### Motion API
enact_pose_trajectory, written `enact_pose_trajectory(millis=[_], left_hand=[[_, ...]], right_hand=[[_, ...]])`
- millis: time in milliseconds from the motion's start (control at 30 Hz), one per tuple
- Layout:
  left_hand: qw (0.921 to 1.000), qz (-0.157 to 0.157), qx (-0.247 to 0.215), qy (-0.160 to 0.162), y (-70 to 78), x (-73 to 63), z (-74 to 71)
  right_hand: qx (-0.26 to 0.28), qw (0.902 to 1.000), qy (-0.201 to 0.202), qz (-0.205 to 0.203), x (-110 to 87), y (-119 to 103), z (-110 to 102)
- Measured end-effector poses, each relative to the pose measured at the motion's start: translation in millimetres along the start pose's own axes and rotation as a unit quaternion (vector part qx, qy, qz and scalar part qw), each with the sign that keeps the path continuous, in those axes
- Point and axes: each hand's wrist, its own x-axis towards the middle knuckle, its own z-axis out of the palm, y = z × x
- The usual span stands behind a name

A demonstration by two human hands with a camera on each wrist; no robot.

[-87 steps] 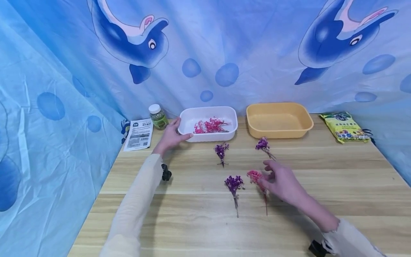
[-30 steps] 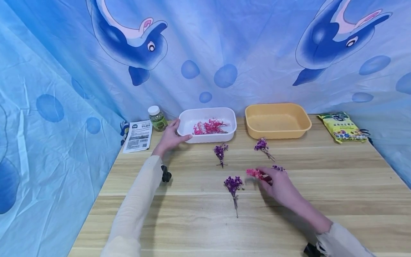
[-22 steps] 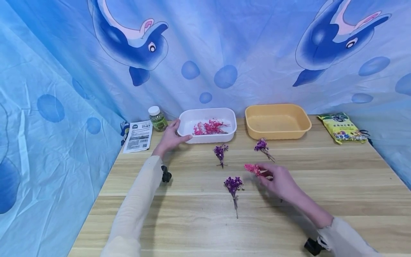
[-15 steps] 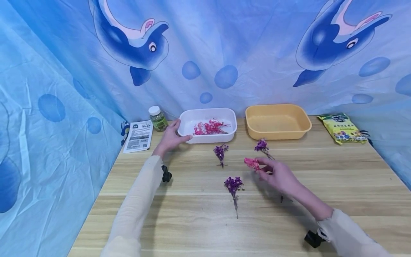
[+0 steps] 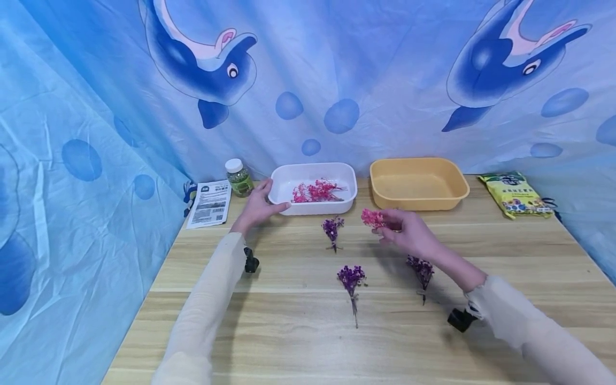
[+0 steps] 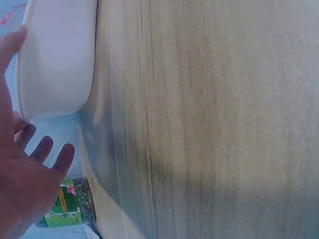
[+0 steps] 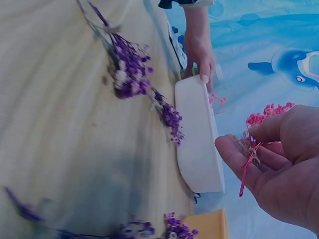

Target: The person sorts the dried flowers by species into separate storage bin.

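Note:
My left hand (image 5: 256, 207) holds the near left corner of a white plastic basin (image 5: 317, 208), its thumb on the rim. Pink dried flowers (image 5: 315, 191) lie inside that basin. Above the table, in front of the gap between the two basins, my right hand (image 5: 409, 232) pinches a small pink dried flower bunch (image 5: 372, 218) by its tied stems. In the right wrist view the thumb and fingers (image 7: 232, 154) meet at the stems. Purple dried flower bunches lie on the table: one before the white basin (image 5: 332, 228), one nearer me (image 5: 351, 278), one below my right wrist (image 5: 421, 270).
A yellow basin (image 5: 418, 203) stands right of the white one. A yellow-green packet (image 5: 517, 195) lies at the far right. A white-capped jar (image 5: 239, 179) and a printed packet (image 5: 209, 204) sit at the left. A blue curtain (image 5: 317, 80) hangs behind the table.
My right hand has taken hold of the pink bunch, lifted it and moved it away from me toward the basins. The left hand has stayed on the white basin.

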Motion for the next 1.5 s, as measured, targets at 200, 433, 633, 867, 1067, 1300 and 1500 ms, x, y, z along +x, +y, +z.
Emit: enact_pose_trajectory(millis=[200,433,633,867,1067,1300,1500], left_hand=[[1.0000,-0.002,-0.004,0.004,-1.1,-1.3,-3.4],[0.9999,-0.013,-0.004,-0.001,-4.2,-4.3,-3.3],[0.9999,-0.010,-0.010,0.003,-3.2,-5.9,-1.4],[0.9999,-0.009,-0.007,0.007,-0.5,-4.4,1.1],[1.0000,-0.005,-0.004,0.005,1.5,-3.5,1.4],[0.9999,-0.009,-0.010,0.009,1.4,-3.7,0.4],[0.9999,-0.007,-0.011,0.011,0.7,-2.5,0.9]], right_hand=[[0.006,0.9993,-0.020,0.032,38.3,-5.3,-5.6],[-0.041,0.9984,-0.028,0.026,89.5,-11.6,-4.6],[-0.098,0.9940,-0.049,-0.005,126.6,-15.0,-3.1],[-0.151,0.9851,-0.077,-0.029,162.5,-7.5,-4.5],[-0.187,0.9788,-0.078,-0.025,188.6,2.3,-3.5],[-0.205,0.9757,-0.075,-0.015,212.0,-1.4,6.9],[-0.196,0.9777,-0.075,-0.010,226.7,-4.7,23.6]])
